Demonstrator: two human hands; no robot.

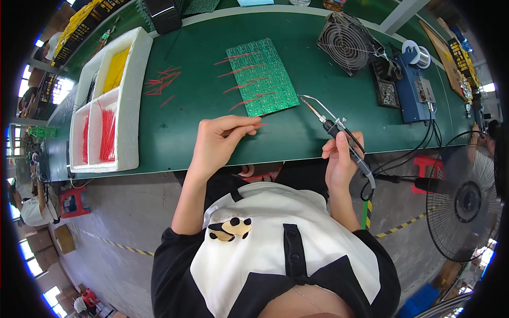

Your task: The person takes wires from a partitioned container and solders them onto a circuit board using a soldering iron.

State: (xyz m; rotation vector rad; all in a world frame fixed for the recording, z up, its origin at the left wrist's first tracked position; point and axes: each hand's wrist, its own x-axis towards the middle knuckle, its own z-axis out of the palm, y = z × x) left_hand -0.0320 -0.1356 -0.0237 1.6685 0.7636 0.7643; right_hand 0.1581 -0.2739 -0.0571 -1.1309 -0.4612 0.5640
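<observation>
On our green-topped workbench (183, 127), a green circuit board panel (275, 69) lies flat near the middle, slightly askew. Several red wires (245, 104) rest across its left part, their outer ends reaching past its left edge. Our left hand (222, 140) is at the board's near edge, thumb and forefinger together, clamped on a short red wire (264, 124) that pokes out to the right. Our right hand (342, 159) has its fingers closed around the handle of a soldering iron (333, 128) with a thin curved guide tube alongside. The iron points far and left, its tip just beside the board's near right corner; we cannot tell whether it touches.

To the left stands a white foam box (137, 106) with compartments: yellow wires (116, 69) in the far right one, more red ones in the two near ones. Between box and board lies a loose scatter of red wires (161, 85). On the far right we have a square metal-grilled fan (347, 45), then a blue soldering station (414, 87) with a solder spool (417, 54) at its far end.
</observation>
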